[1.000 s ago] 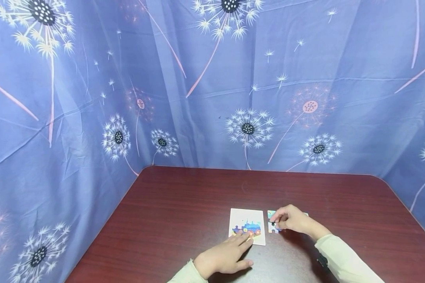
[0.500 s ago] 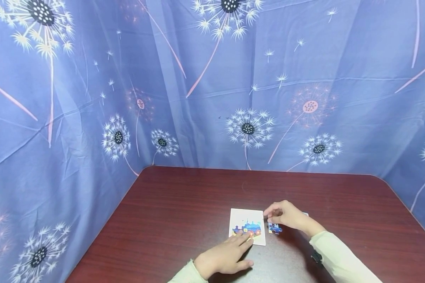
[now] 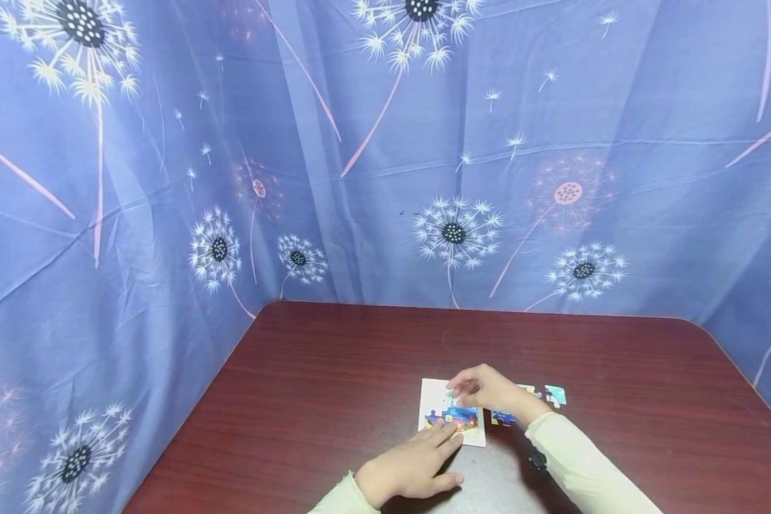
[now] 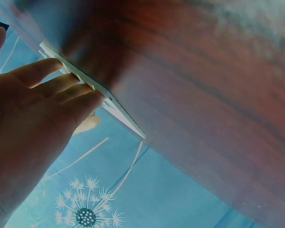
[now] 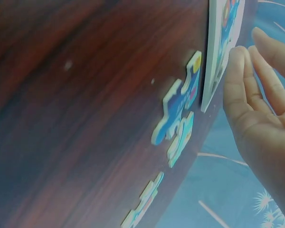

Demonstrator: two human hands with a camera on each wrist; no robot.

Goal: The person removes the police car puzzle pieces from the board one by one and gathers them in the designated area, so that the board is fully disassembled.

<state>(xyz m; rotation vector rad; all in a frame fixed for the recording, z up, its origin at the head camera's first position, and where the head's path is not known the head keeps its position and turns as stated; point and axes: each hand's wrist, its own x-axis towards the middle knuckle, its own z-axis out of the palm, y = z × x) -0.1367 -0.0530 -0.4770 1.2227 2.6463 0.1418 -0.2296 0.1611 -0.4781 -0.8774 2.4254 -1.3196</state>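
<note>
A square white-edged puzzle board (image 3: 431, 392) with a blue vehicle picture lies on the dark red table. My left hand (image 3: 410, 462) rests flat with its fingers spread over the board's near edge; in the left wrist view those fingers (image 4: 57, 85) lie along the edge. Above the board's right part, my right hand (image 3: 488, 394) bends its fingers and thumb together, pinching a small light-blue puzzle piece that is mostly hidden. To the right of the board lie a blue puzzle piece (image 5: 173, 109), a teal puzzle piece (image 5: 181, 138) and another puzzle piece (image 5: 145, 202).
The wooden table (image 3: 334, 371) extends around the board and loose pieces. Behind it and along the left side hangs a blue curtain (image 3: 373, 235) printed with dandelions. A black strapped device (image 3: 537, 459) sits under the right sleeve.
My right hand has lifted a puzzle piece from beside the board and moved left over the board, uncovering the other loose pieces. My left hand has stayed on the board.
</note>
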